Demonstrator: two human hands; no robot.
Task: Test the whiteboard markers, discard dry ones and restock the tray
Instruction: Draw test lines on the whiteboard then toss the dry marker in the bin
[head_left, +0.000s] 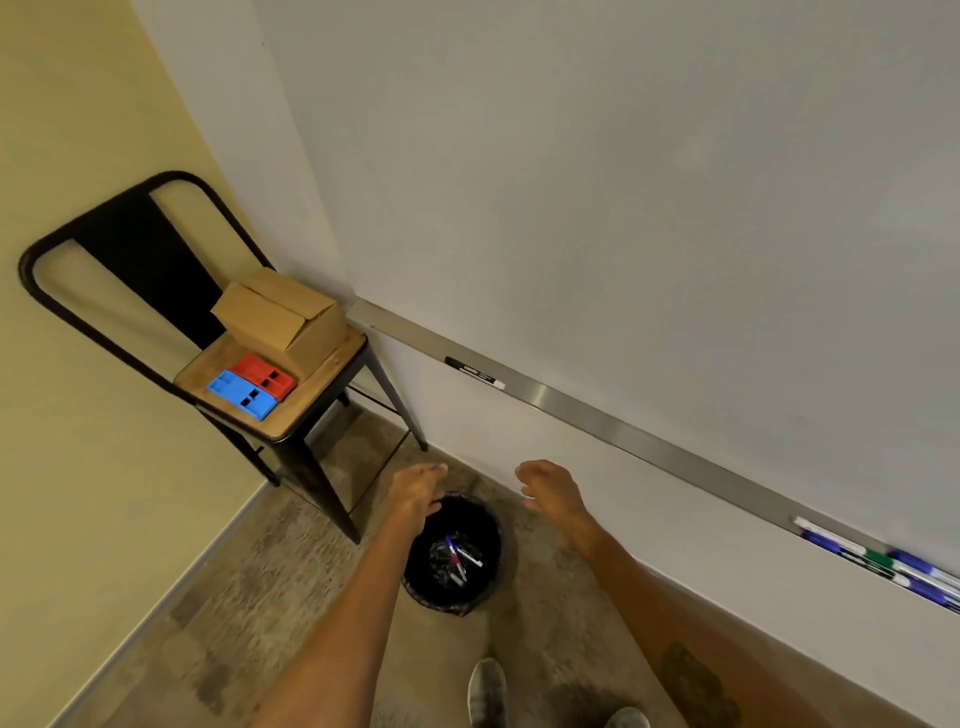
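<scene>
We count one bin (415, 574) on the floor, with at least three markers (457, 558) lying inside it. Up and right of the bin, one black marker (475, 373) lies alone on the tray (649, 436). A marker cluster (883, 561) at the tray's right end is too blurred to count. Left of the bin, one chair (322, 374) bears one box (280, 317), one red case (262, 375) and one blue case (241, 395). The left hand (415, 493) hangs over the bin's rim and the right hand (553, 491) is just right of it. The fingers of both hands are slack and hold nothing.
</scene>
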